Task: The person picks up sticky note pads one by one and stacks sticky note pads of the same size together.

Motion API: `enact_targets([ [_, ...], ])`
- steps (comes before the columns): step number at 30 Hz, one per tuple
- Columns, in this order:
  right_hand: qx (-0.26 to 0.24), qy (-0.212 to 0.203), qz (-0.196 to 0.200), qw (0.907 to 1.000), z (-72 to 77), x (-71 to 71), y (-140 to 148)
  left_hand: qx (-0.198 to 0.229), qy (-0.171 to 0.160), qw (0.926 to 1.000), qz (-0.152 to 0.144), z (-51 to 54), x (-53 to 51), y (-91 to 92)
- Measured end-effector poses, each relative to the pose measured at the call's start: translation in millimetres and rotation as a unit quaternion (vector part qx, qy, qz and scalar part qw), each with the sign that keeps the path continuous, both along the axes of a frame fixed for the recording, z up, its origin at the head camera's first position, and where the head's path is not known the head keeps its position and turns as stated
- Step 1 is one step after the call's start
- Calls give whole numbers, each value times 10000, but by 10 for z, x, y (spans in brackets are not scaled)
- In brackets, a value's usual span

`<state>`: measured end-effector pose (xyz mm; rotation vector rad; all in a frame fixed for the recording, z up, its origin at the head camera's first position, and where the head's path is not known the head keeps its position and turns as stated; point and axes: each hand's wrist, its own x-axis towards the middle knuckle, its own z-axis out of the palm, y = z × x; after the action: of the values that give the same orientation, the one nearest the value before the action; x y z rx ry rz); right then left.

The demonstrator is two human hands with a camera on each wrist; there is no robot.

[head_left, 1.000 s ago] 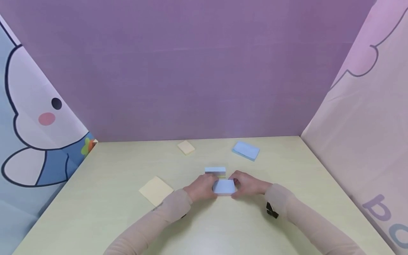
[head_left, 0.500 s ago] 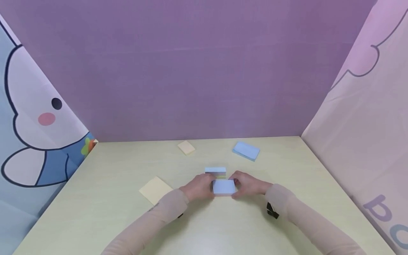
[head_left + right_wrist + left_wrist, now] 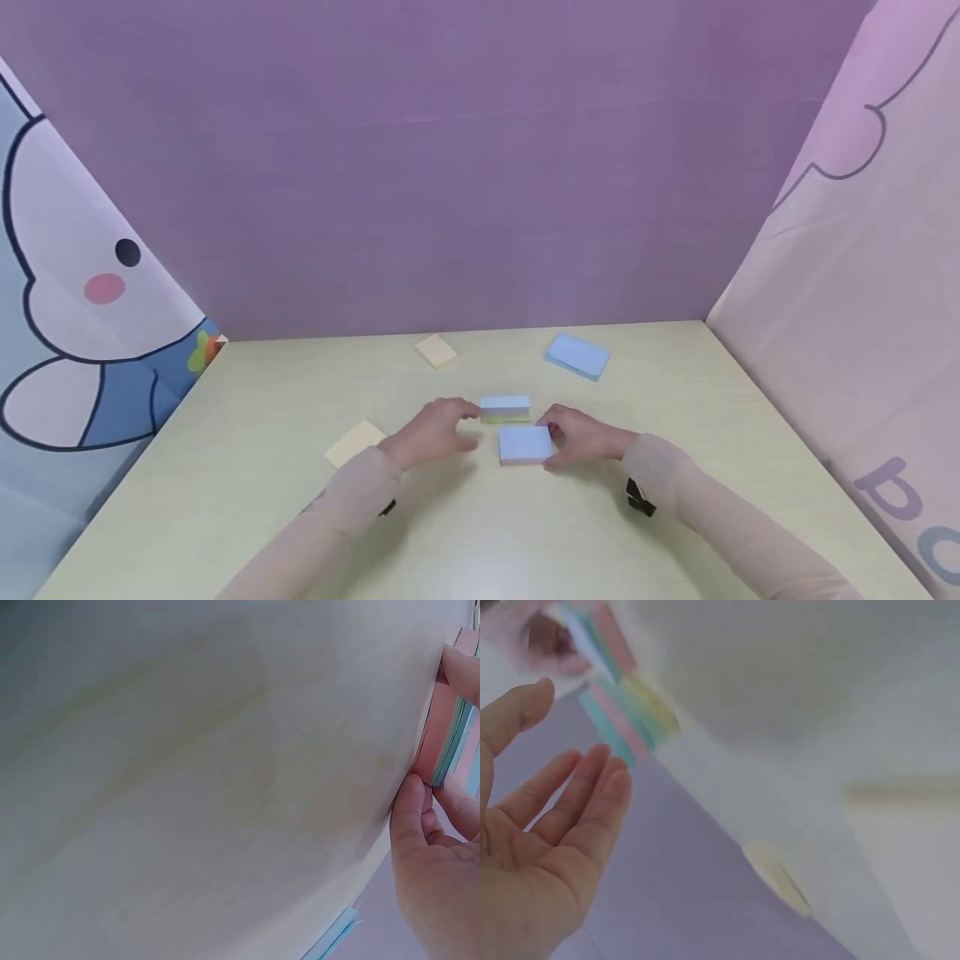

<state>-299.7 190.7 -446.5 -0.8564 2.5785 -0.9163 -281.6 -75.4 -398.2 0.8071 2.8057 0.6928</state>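
A stack of sticky-note pads with a pale blue top lies mid-table. My right hand holds its right side between thumb and fingers; pink and teal layers show along the stack's edge in the right wrist view. Just behind it is a second layered stack, whose teal, pink and yellow bands appear blurred in the left wrist view. My left hand is apart from both stacks, to their left. In the left wrist view its fingers are relaxed and hold nothing.
A cream square pad lies left, partly behind the left sleeve. Toward the table's back edge are a smaller cream pad and a blue pad. A purple backdrop rises behind the table.
My left hand has let go of the near stack and moved left, away from it. The right hand stays at the stack's right side.
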Motion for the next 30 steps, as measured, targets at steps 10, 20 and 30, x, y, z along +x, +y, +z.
enact_targets([
  [10,31,19,-70,10000,2,9,41,36,577,9983,121,252,-341,-437],
  [20,-63,-94,-135,9998,-32,32,34,-626,1014,9928,-141,215,-937,-689],
  [30,-1,96,-10,10000,9,37,-9,-1174,480,9916,240,41,-1377,-738],
])
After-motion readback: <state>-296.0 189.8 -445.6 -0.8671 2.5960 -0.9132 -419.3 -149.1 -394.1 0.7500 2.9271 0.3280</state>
